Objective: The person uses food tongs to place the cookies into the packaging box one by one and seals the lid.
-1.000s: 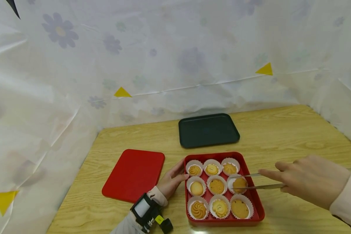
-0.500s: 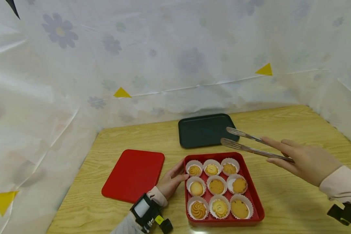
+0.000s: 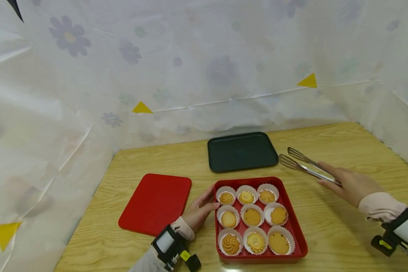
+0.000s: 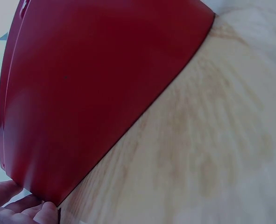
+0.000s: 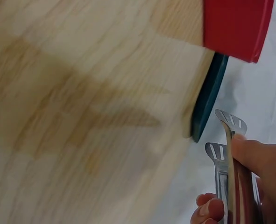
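A red square box (image 3: 298,241) holds rows of cookies (image 3: 252,217) in white paper cups. My left hand (image 3: 198,212) holds the box by its left side, the thumb on the rim and the fingers around the far left corner. In the left wrist view, fingers (image 4: 16,212) bend against the box's red wall (image 4: 91,84). Right of the box, my right hand (image 3: 350,185) grips metal tongs (image 3: 312,172) above the table. Their slotted tips stand apart with nothing between them, just right of the dark green tray. The right wrist view also shows the tongs (image 5: 239,182) in the hand.
A dark green tray (image 3: 242,153) lies behind the box, bare on top. A flat red lid-like panel (image 3: 158,204) lies on the wooden table (image 3: 343,151) to the left. White flowered sheeting (image 3: 204,68) closes off the back and sides.
The tongs have left the cookie at the box's right middle, risen past the tray's front corner, and moved right with my right hand. The cookies, box and left hand stay put.
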A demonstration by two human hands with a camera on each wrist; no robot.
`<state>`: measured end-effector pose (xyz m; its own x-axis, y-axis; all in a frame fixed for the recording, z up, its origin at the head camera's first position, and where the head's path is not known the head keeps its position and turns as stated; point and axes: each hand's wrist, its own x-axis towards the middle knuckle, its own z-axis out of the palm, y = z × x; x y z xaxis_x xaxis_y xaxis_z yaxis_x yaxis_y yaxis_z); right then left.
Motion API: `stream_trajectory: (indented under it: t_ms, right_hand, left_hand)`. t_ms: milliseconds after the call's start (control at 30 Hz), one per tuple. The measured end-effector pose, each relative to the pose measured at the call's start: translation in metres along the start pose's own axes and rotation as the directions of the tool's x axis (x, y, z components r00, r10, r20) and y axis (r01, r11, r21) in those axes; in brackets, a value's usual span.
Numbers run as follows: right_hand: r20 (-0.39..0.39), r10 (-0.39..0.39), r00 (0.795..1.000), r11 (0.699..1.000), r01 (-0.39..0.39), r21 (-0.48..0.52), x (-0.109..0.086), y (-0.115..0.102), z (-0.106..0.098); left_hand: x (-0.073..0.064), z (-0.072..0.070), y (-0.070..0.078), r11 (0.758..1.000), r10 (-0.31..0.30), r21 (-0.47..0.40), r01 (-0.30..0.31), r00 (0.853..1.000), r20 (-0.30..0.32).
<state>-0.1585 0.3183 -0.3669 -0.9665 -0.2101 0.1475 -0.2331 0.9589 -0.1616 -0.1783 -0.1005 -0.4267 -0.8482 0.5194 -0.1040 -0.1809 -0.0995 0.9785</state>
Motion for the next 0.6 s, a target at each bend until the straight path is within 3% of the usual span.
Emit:
stream_trajectory:
  t_ms: [233,433,600]
  right_hand:
    - [0.062,0.032,0.998,0.999,-0.034,0.022,0.008,0.020,0.008]
    - [0.121,0.095,0.988,0.994,-0.100,0.035,0.012,0.028,0.013]
    - [0.151,0.102,0.983,0.994,-0.106,0.020,0.015,0.033,0.012]
  left_hand:
    - [0.000,0.000,-0.001,1.000,0.008,-0.004,-0.008,1.000,-0.006]
    - [-0.001,0.001,-0.002,1.000,0.011,-0.011,-0.011,1.000,-0.005]
    - [0.000,0.001,-0.001,1.000,0.009,-0.011,-0.009,1.000,-0.003]
